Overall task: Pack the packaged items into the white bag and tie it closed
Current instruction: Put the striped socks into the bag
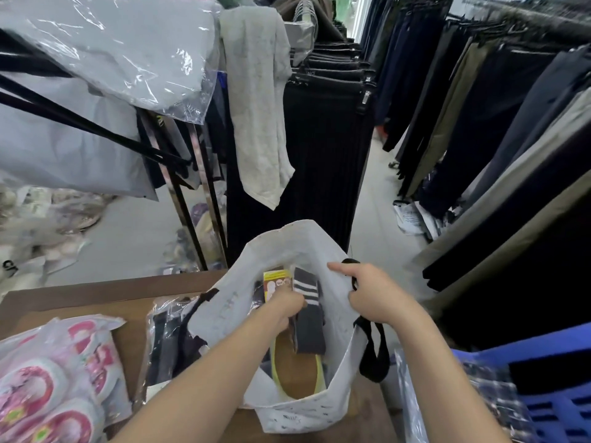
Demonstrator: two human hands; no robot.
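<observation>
Racks of dark trousers (479, 123) crowd the aisle behind a brown table (96, 298). At its right edge stands the white bag (319, 407), mouth open. Right hand (374, 298) grips its rim; left hand (284, 310) inside clasps grey striped socks (307, 318) beside a yellow packet (276, 281).

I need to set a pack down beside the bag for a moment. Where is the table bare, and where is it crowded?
Bare brown table shows along the far edge, behind the pink packs and the clear pack of dark items. The near left is crowded by those packs. The white bag fills the middle, with the left hand inside and the right hand holding its rim.
</observation>
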